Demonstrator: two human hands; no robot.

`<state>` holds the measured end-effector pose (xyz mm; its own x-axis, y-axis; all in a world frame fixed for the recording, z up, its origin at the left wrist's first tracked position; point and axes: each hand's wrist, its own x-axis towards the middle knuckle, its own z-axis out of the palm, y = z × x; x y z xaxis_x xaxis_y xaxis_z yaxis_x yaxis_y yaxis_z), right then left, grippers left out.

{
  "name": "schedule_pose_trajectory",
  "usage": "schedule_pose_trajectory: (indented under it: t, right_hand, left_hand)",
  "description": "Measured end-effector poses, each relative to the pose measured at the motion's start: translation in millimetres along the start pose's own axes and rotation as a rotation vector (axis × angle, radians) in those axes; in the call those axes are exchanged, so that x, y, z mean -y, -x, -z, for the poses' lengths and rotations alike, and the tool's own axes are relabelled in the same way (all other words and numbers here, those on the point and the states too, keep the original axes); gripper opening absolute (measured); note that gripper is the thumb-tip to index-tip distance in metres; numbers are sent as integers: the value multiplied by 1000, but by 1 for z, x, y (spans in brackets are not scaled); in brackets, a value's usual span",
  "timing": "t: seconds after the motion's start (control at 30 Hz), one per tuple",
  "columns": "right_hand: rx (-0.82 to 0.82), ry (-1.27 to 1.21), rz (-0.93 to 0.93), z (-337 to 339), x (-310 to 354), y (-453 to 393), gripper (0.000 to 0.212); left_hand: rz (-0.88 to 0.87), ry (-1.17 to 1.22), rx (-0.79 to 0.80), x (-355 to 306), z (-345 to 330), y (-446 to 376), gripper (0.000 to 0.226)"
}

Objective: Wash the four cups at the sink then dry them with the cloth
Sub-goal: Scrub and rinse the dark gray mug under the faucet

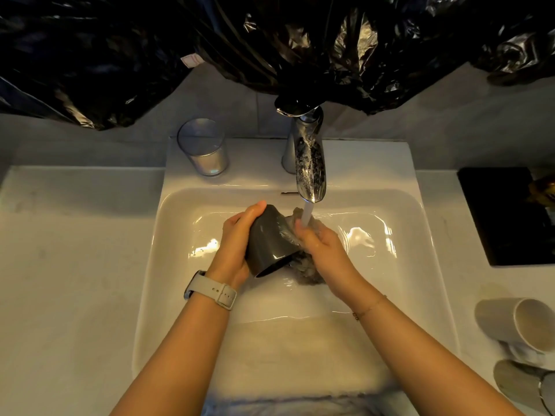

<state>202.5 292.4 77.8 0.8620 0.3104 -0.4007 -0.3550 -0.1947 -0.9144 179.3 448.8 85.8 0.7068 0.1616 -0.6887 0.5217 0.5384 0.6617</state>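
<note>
A dark grey cup (268,241) is tipped over the white sink (180,235), its mouth facing down toward me. My left hand (237,238) grips its left side. My right hand (321,247) holds a wet grey cloth (306,270) against the cup's right side, under water running from the chrome tap (309,163). A clear glass cup (204,148) stands upright on the sink ledge at the back left. A beige cup (516,322) lies on its side on the counter at the right, and a clear cup (525,385) lies below it, partly cut off.
Black plastic sheeting (270,40) hangs across the wall behind the tap. A black flat object (504,214) lies on the right counter. White counter (75,265) stretches to the left of the sink. A pale cloth (300,355) drapes over the sink's near edge.
</note>
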Motion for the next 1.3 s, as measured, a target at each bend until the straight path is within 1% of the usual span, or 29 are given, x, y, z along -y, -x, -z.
schedule_pose_trajectory:
  t: [0.07, 0.1, 0.13, 0.17, 0.27, 0.3, 0.37, 0.43, 0.5, 0.53, 0.63, 0.67, 0.73, 0.8, 0.87, 0.97, 1.07, 1.13, 1.2, 1.23, 1.3]
  right_hand:
    - [171, -108, -89, 10, -4, 1, 23]
    - [207, -151, -115, 13, -4, 0, 24]
    - [199, -168, -115, 13, -4, -1, 27]
    - [156, -163, -93, 11, -1, -2, 31]
    - [-70, -124, -31, -3, 11, -1, 34]
    - [-119, -129, -17, -7, 11, 1, 35]
    - [-169, -165, -25, -14, 11, 5, 35]
    - [-158, -191, -16, -20, 10, 11, 31]
    - [-129, -201, 18, -21, 9, 16, 26]
    - [-102, -199, 27, -21, 10, 18, 27]
    - [-49, -157, 29, -15, 10, 23, 25]
    - [-55, -152, 19, -11, 11, 25, 22]
    - [-65, -163, -16, -5, 16, 26, 21]
    - [-50, -156, -58, 1, 21, 22, 27]
    - [-5, -128, -119, 4, 27, 17, 32]
    - [99, -200, -254, 2, 32, 9, 38]
    - [132, -455, -399, 2, 26, 7, 43]
    - [201, -592, -452, 6, 21, 7, 49]
    - [254, -602, -470, 7, 18, 8, 56]
    - [249, -564, -460, 6, 16, 9, 55]
    - [192, -459, -399, 3, 13, 11, 46]
  left_hand:
    - [65, 19, 1, -4, 2, -3, 68]
    - [87, 27, 1, -4, 4, -4, 72]
    - [101, 35, 3, -3, 4, -4, 71]
    - [111, 45, 6, -3, 3, -3, 67]
    - [147, 98, 59, -3, -3, 1, 57]
    - [142, 101, 70, -3, -3, 2, 59]
    - [93, 71, 64, -3, 0, 2, 68]
    - [42, 29, 52, 4, 6, 6, 82]
    - [11, 26, 33, 17, 10, 14, 88]
    - [-2, 62, 21, 24, 12, 17, 85]
    - [-48, 189, -11, 33, 16, 23, 67]
    - [-67, 180, -11, 32, 17, 26, 65]
    - [-132, 56, -7, 28, 17, 30, 64]
    - [-222, -111, 16, 24, 19, 32, 64]
    - [-283, -219, 33, 19, 20, 32, 68]
    - [-306, -255, 50, 15, 19, 29, 77]
    - [-320, -267, 60, 13, 22, 27, 80]
    - [-322, -284, 70, 13, 25, 26, 79]
    - [-319, -314, 84, 14, 27, 26, 71]
    - [-313, -330, 92, 14, 28, 26, 67]
    - [-289, -329, 111, 11, 31, 24, 69]
